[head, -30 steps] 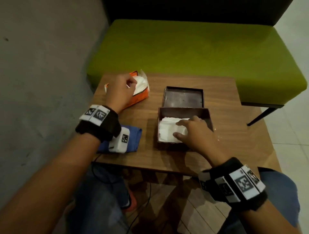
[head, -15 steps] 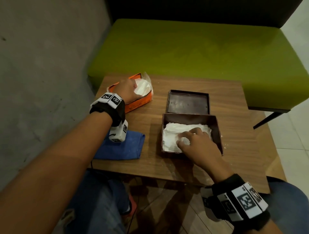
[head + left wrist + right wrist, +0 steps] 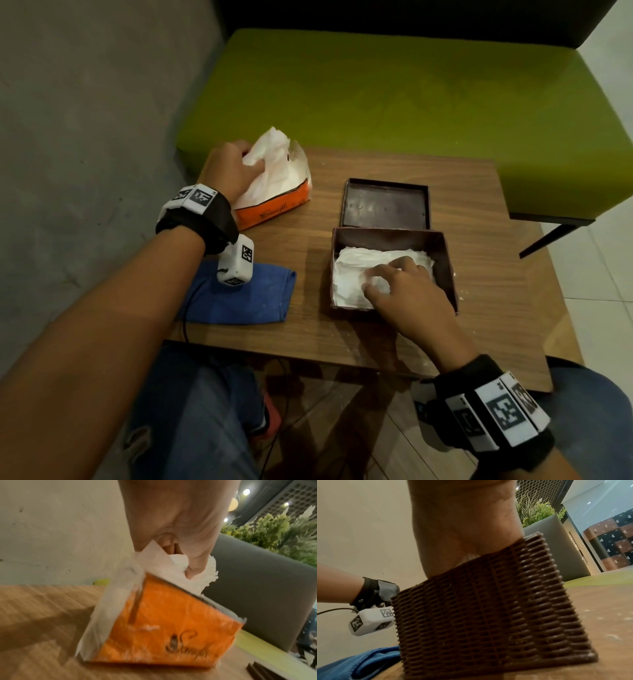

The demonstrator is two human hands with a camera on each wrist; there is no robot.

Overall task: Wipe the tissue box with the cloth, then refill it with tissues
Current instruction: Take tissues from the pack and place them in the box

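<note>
from the head view i see my right hand [image 3: 407, 294] spread flat, pressing tissues [image 3: 356, 274] in the open tissue box [image 3: 442, 250] at table centre. my left hand [image 3: 229, 171], at 10 o'clock, pinches a tissue from the orange pack [image 3: 270, 212]. only the right wrist view shows the box's woven wall [image 3: 488, 608]; the left wrist view shows thumb and fingers [image 3: 193, 566] gripping paper. the cloth [image 3: 239, 298] lies at 8 o'clock, the lid [image 3: 383, 205] at 12.

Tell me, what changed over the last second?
The left hand gripped a tissue and pulled it up out of the orange pack, which tipped up with it. The right hand stayed pressing the tissues in the brown box. The lid and blue cloth stayed put.
</note>
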